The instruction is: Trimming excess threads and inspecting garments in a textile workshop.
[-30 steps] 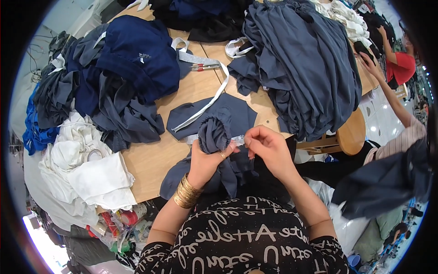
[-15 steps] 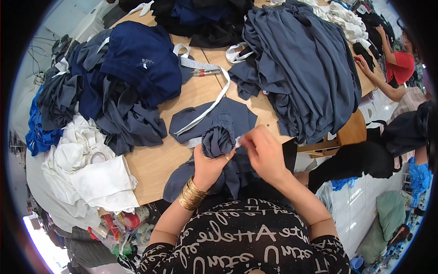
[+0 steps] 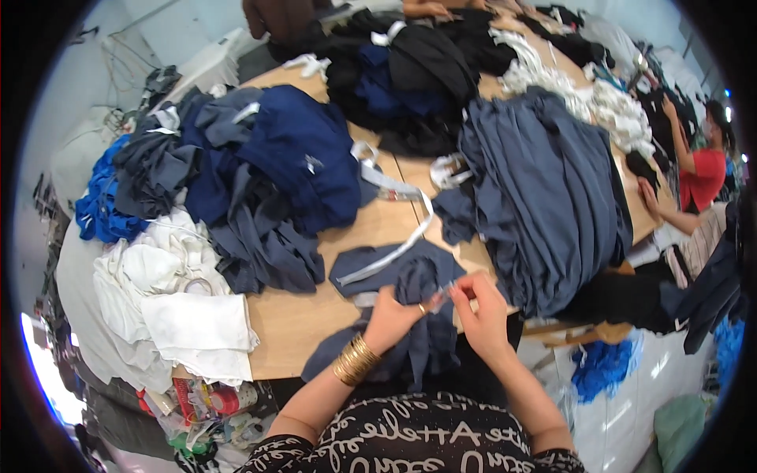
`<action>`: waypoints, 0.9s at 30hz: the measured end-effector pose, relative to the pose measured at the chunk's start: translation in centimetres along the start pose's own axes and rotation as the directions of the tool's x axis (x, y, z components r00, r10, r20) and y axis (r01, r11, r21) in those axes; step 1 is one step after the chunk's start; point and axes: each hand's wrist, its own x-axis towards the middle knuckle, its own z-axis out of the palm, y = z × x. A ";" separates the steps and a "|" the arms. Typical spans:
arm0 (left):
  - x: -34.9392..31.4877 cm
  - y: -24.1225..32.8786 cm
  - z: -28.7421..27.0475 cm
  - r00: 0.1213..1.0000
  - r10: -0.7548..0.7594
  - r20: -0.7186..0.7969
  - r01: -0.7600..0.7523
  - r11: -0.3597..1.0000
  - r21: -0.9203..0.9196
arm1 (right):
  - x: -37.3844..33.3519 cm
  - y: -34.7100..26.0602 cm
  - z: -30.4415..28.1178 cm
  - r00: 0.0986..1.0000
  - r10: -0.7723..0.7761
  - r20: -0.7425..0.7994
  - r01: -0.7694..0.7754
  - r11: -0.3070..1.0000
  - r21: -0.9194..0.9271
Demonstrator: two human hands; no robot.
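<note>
Head view. Gripping a bunched slate-grey fabric garment (image 3: pixel 416 277) in left hand (image 3: pixel 397 319), fingers wrapped round its side, above the near part of a pale wooden counter (image 3: pixel 288 327). Working right hand (image 3: pixel 481 311) in close, fingertips at a small whitish translucent scrap (image 3: pixel 447 291) beside the garment. Blurry there: could be pinching the scrap, could be only touching it, can't tell which.

Progress, my read: midway through this one piece. In hand, not yet set down, scrap not clear of the garment. Can't confirm any finished detail at this sharpness.

Just beyond, on the counter: flat slate-grey fabric panel (image 3: pixel 355 260), partly hidden by the garment, with a long narrow white-and-grey fabric strap (image 3: pixel 402 254) lying across.

Off to the right: big gathered stack of slate-grey fabric (image 3: pixel 544 205), near match in colour. Off to the left: rumpled navy-blue fabric garment (image 3: pixel 303 158) on a mixed heap, and nearer, a loose heap of white cloth (image 3: pixel 197 331). Plenty of pieces around, so probably one of many. No telling from here which pile counts as done and which as left.
</note>
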 end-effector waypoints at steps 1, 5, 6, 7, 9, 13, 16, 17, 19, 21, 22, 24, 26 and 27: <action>-0.1 1.2 -0.1 0.995 0.008 0.096 -0.009 1.000 0.003 | 0.0 0.3 0.0 1.000 0.015 -0.004 -0.015 1.000 -0.008; -1.0 2.3 -0.4 0.977 -0.014 0.213 0.006 0.999 0.040 | -0.3 1.4 -0.4 0.985 0.165 0.054 -0.170 0.978 0.123; -1.1 2.4 -0.4 0.970 -0.046 0.240 0.055 0.998 -0.032 | -0.3 1.4 -0.5 0.950 0.284 0.128 -0.310 0.901 0.304; -1.3 2.5 -0.4 0.965 -0.047 0.257 0.056 0.998 -0.028 | -0.2 1.3 -0.6 0.895 0.384 0.225 -0.446 0.770 0.457; -1.6 2.7 -0.6 0.959 -0.024 0.284 0.024 1.000 0.003 | -0.2 1.3 -0.2 0.906 0.355 0.230 -0.421 0.801 0.425; -1.4 2.9 -1.3 0.920 -0.025 0.390 -0.004 0.997 0.072 | 0.5 0.7 -0.8 0.836 0.413 0.362 -0.549 0.649 0.527; -1.7 2.7 -2.0 0.949 0.042 0.314 -0.080 0.991 0.109 | 1.9 1.6 -2.0 0.693 0.382 0.611 -0.712 0.230 0.664; -1.8 2.8 -2.6 0.959 0.088 0.270 -0.164 0.947 0.275 | 2.1 1.7 -2.2 0.688 0.374 0.621 -0.708 0.158 0.689; -2.2 3.8 -4.5 0.937 0.077 0.341 -0.176 0.947 0.269 | 3.9 1.9 -3.5 0.711 0.542 0.448 -0.615 0.170 0.770; -2.0 0.4 -7.5 0.947 0.018 0.319 -0.086 0.976 0.201 | 6.4 4.2 -7.5 0.813 0.415 0.409 -0.515 0.181 0.838; -2.1 0.5 -8.2 0.966 -0.036 0.255 0.024 0.998 0.050 | 7.2 3.9 -8.6 0.852 0.462 0.246 -0.423 0.332 0.843; -2.4 -2.4 -10.3 0.993 -0.114 0.044 0.119 0.984 -0.132 | 8.6 2.8 -10.4 0.906 0.420 0.056 -0.291 0.523 0.801; -2.8 -3.9 -10.8 0.992 -0.129 -0.003 0.125 0.965 -0.232 | 10.0 1.7 -11.7 0.937 0.334 -0.100 -0.151 0.647 0.747; -3.2 -4.7 -11.0 0.993 -0.115 -0.022 0.107 0.966 -0.237 | 11.3 1.8 -12.6 0.940 0.273 -0.205 -0.064 0.730 0.681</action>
